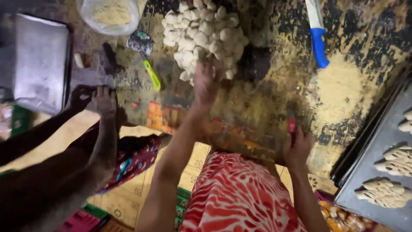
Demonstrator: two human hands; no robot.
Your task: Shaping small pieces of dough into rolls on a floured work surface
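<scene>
A heap of small white dough balls [206, 32] lies at the far middle of the worn, floury table [266, 107]. My left hand [207, 81] reaches to the heap's near edge with fingers spread against the balls; it is blurred by motion. My right hand [296, 146] rests at the table's near edge, closed around a small red-handled tool [292, 125] that sticks up from the fist. My red and white patterned garment fills the bottom middle.
Another person's two hands [98, 99] rest on the table's left edge. A green-handled scraper [146, 56], a bag of flour [111, 15] and a metal tray [40, 60] lie left. A blue-handled knife [317, 43] is at the far right. A tray [365, 193] with shaped dough pieces [386, 191] sits right.
</scene>
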